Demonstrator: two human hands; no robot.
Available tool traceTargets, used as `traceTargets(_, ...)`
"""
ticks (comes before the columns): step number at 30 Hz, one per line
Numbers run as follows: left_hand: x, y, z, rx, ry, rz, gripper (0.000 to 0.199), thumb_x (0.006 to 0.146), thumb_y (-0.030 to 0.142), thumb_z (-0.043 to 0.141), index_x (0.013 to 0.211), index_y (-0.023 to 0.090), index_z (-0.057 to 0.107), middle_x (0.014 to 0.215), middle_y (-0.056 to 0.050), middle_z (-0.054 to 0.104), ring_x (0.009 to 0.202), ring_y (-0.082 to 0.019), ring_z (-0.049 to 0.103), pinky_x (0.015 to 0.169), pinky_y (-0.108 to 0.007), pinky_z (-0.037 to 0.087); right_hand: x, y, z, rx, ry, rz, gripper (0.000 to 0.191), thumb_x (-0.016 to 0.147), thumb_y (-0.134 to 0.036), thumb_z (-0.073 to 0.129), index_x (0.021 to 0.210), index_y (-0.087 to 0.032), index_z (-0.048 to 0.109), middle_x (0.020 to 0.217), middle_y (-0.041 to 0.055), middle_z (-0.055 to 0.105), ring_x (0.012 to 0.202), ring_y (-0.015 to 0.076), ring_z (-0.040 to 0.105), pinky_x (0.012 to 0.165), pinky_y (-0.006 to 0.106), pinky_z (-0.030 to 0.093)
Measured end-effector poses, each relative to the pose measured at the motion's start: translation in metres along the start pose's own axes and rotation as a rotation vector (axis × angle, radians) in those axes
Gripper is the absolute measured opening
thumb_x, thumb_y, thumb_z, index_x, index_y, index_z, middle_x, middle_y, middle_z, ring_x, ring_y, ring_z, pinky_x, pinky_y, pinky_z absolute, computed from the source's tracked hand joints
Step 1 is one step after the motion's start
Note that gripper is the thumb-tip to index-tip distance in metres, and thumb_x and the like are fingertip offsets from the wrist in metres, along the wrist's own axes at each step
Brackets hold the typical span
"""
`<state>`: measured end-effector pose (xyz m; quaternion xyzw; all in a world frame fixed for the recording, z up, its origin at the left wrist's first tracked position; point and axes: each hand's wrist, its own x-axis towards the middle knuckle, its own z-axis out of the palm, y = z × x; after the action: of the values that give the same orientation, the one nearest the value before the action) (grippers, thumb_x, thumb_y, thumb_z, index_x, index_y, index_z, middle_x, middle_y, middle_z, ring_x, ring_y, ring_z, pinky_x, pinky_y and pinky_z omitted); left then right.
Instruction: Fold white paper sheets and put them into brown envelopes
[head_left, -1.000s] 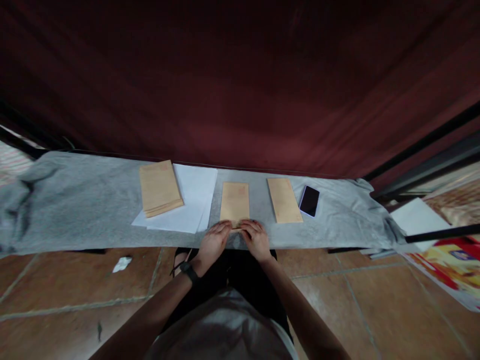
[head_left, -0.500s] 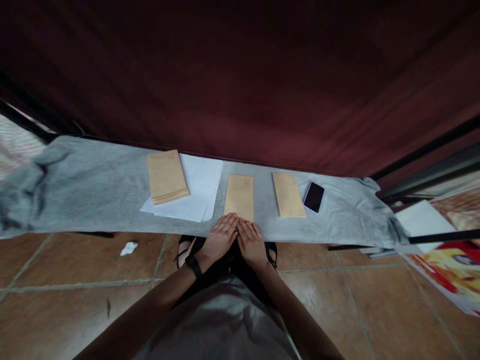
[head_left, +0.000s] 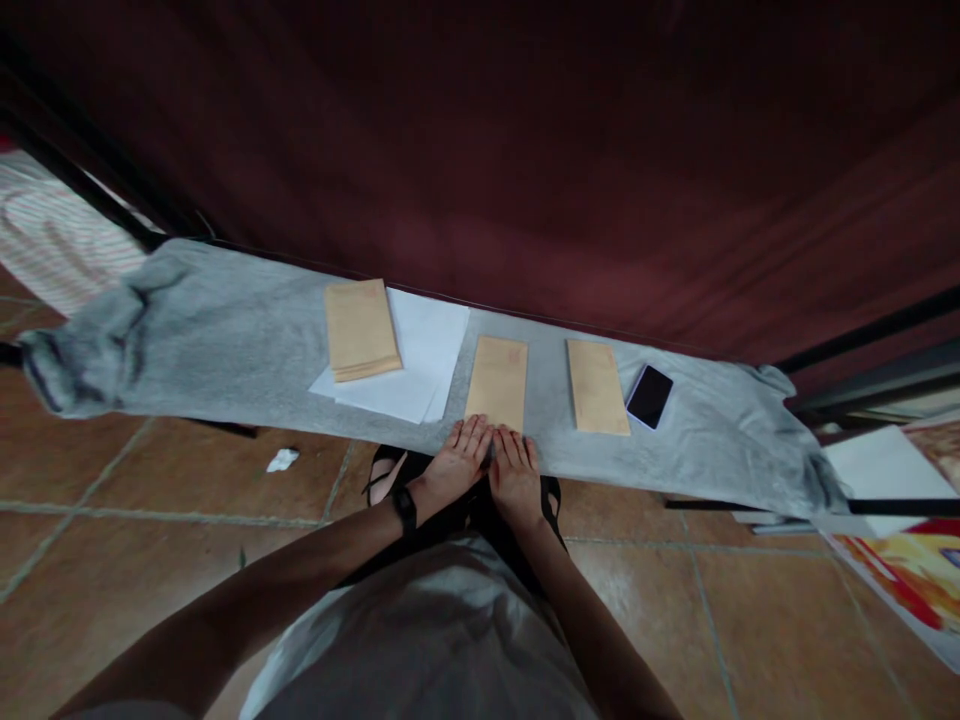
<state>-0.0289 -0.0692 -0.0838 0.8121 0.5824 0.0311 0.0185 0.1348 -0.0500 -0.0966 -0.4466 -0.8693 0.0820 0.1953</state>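
Note:
Directly in front of me a brown paper envelope [head_left: 498,378] lies flat on the grey cloth, with faint red print near its top right. My left hand [head_left: 460,458] rests flat on its lower left edge, fingers stretched out, a dark band on the wrist. Beside it, my right hand [head_left: 515,468] lies flat with straight fingers over the lower right edge. The fingertips of both hands nearly meet, and they hide the envelope's near end. Neither hand grips anything.
To the left, a stack of brown envelopes [head_left: 363,330] sits on white paper sheets [head_left: 429,350]. Right of the middle lies another brown envelope [head_left: 597,386], then a phone [head_left: 650,396]. Grey cloth [head_left: 225,340] covers the narrow bench, with a dark red curtain [head_left: 480,150] behind it.
The view has shifted and tilted slightly, so the bench appears further right and slanted. Both hands remain flat at the envelope's near edge, with the fingers a little straighter.

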Motion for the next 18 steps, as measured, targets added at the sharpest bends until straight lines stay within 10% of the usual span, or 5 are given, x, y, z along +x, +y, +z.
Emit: traceTargets(18,-0.005,-0.015,0.003,-0.007,-0.037,0.015,0.073,0.096,0.035,0.055,0.157,0.007,0.026,0.162,-0.022,0.023,0.153,-0.03,0.014,0.126,-0.047,0.02,-0.009,0.011,-0.006,-0.02,0.057,0.017,0.054,0.101,-0.024,0.042,0.154,-0.01,0.036,0.154,0.0194,0.044,0.142,0.0301,0.043,0.12,0.056,0.027)
